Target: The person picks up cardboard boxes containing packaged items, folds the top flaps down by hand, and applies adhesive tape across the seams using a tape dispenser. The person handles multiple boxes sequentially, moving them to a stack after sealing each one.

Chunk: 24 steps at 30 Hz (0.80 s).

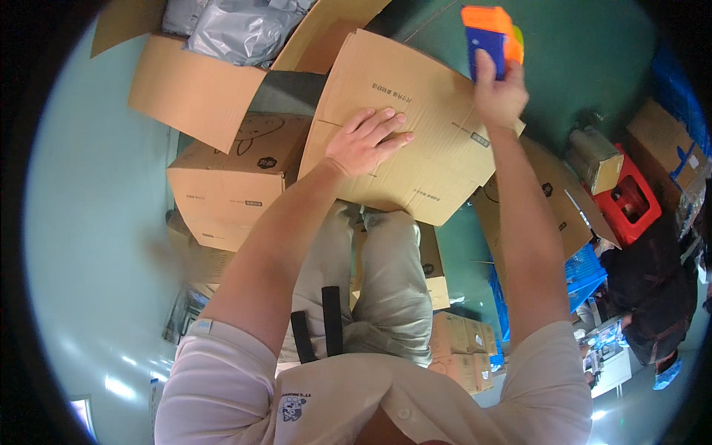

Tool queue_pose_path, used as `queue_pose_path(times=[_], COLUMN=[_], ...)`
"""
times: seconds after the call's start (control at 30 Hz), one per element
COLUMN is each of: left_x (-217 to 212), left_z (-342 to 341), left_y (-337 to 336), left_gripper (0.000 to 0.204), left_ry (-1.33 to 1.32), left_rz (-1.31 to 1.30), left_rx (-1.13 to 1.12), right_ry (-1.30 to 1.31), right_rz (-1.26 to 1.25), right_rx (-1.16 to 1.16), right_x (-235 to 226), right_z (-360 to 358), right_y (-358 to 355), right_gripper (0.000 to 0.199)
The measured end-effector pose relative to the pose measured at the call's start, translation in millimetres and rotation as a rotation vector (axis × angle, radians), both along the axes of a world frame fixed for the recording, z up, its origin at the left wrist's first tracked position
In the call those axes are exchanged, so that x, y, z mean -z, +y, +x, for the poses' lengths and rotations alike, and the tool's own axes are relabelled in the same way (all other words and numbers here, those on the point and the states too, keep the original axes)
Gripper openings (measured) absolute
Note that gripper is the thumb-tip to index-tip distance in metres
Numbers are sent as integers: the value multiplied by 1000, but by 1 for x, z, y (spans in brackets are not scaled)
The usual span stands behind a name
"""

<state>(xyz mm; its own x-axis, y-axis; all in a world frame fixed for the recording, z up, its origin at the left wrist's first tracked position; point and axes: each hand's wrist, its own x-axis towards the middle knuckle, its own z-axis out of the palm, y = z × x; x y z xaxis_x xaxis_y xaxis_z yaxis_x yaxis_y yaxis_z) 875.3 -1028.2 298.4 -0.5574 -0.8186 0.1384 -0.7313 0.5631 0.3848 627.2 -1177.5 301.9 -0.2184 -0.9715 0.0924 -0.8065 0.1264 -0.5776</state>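
Note:
A brown cardboard box [415, 141] stands tilted in front of my legs, with its broad face toward me. My left hand [369, 141] lies flat on that face, palm down and fingers spread. Beyond the box's right edge, my right hand [500, 93] is raised, closed around an orange and blue tape dispenser [486, 46]. A yellow-green part shows on the dispenser's right side. Whether any tape runs from it cannot be made out.
At upper left, an open carton [200, 89] holds grey plastic bags [241, 30]. A closed carton [230, 189] stands below it. To the right are another carton [530, 193], a red plastic stool [630, 196] and a blue crate [586, 274]. A person in dark clothing [653, 289] is at far right.

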Motion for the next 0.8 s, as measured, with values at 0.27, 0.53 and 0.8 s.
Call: queue_pose_path(times=[0.27,0.53,0.8], left_x=[4,-4,-55], left_z=[1,3,-5], left_y=[3,2,2], left_gripper=[41,43,31], left_ry=[29,29,795], left_rz=[-47,14,996], left_rx=[-44,-12,-528], right_ry=[-884,-402,-442], right_rz=[640,637,653], right_rx=[-198,-683,-583], right_x=[-135,-105,-92], right_z=[-49,-30,-43], right_y=[72,134,149], right_gripper=[44,50,52])
